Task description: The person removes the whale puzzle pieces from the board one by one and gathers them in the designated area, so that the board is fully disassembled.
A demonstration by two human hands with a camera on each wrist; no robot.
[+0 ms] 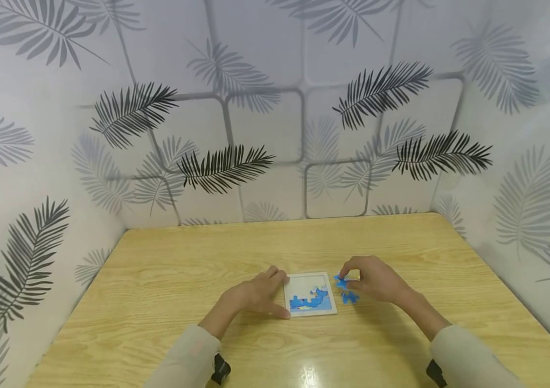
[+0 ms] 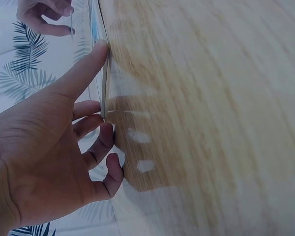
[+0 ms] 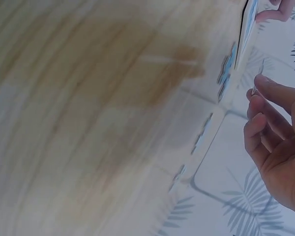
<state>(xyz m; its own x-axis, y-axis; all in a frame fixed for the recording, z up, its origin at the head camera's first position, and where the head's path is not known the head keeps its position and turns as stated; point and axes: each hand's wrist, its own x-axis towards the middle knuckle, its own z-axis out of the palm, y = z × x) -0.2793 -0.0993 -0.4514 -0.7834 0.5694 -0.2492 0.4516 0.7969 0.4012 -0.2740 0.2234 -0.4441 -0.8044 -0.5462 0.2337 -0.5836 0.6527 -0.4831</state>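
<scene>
A square white-framed jigsaw board [image 1: 311,277] lies on the table, its lower part filled with blue pieces and its upper part bare. My left hand [image 1: 260,293] holds the board's left side, thumb at the near corner and fingertips at the far one. In the left wrist view the thumb and curled fingers of the left hand [image 2: 54,142] meet the board's thin edge. Right of the board, my right hand [image 1: 374,277] pinches a blue puzzle piece [image 1: 340,281] between thumb and fingers, held above the table in the right wrist view. Another blue puzzle piece [image 1: 350,297] lies just below that hand.
In the right wrist view, several loose pieces [image 3: 201,133] lie flat along the wooden table [image 3: 88,98], some of them hidden by the hand in the head view. Leaf-patterned walls [image 1: 265,129] enclose the table's back and sides.
</scene>
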